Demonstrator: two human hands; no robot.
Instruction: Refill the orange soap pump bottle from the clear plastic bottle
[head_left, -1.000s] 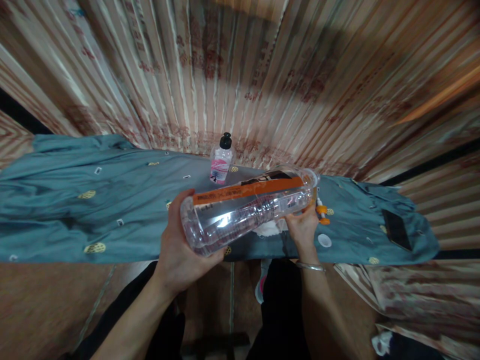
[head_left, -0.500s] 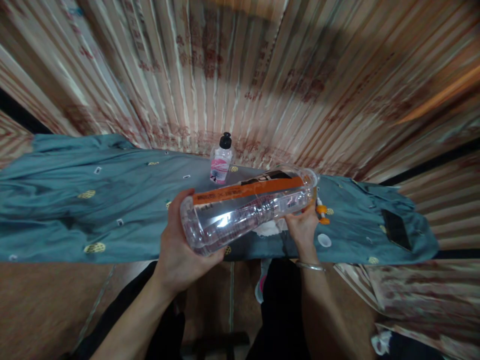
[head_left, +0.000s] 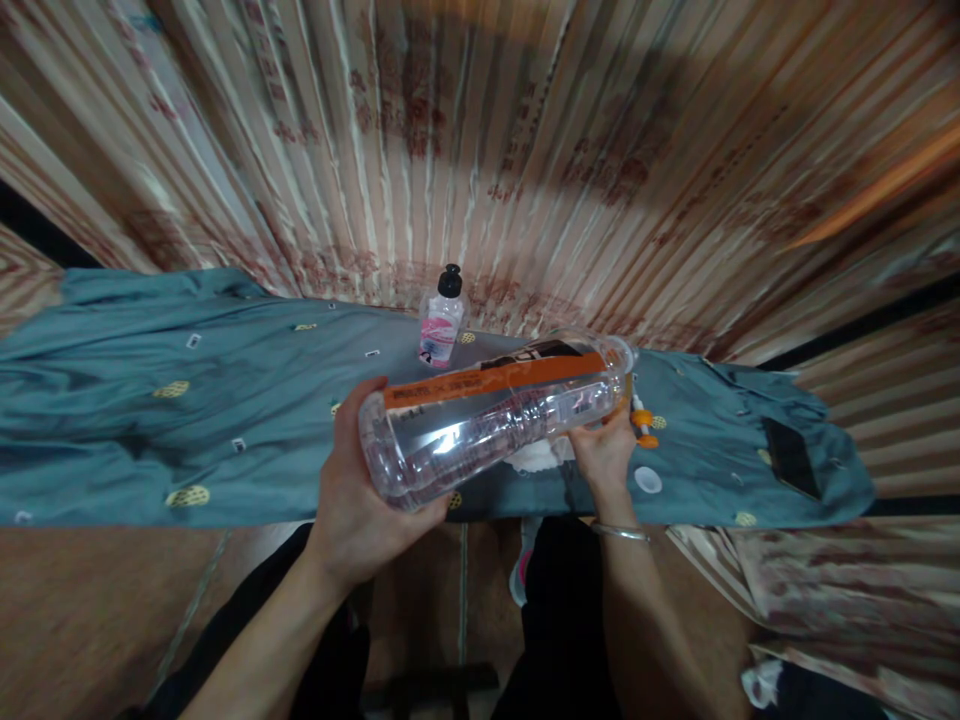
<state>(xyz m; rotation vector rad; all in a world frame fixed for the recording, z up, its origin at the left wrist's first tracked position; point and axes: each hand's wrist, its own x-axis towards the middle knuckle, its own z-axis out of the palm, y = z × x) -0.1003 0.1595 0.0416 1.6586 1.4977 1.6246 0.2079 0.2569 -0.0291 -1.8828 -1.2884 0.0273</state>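
A large clear plastic bottle [head_left: 480, 430] with an orange and black label lies tilted across the middle, its neck end to the right and slightly higher in view. My left hand [head_left: 367, 510] is wrapped around its base end, with the thumb underneath. Close to the neck end is my right hand [head_left: 607, 455], with a bangle on the wrist. Its fingers are curled and largely hidden behind the bottle, by a small patch of yellowish colour; I cannot make out what they hold. An orange and white pump top [head_left: 643, 430] lies just right of that hand.
A small bottle [head_left: 441, 330] with a black cap and pink label stands at the back. White tissue-like material [head_left: 538, 456] and a round white cap [head_left: 648, 480] lie on the teal cloth [head_left: 247, 400]. A dark phone [head_left: 791, 458] is far right. Pleated curtains [head_left: 480, 150] hang behind.
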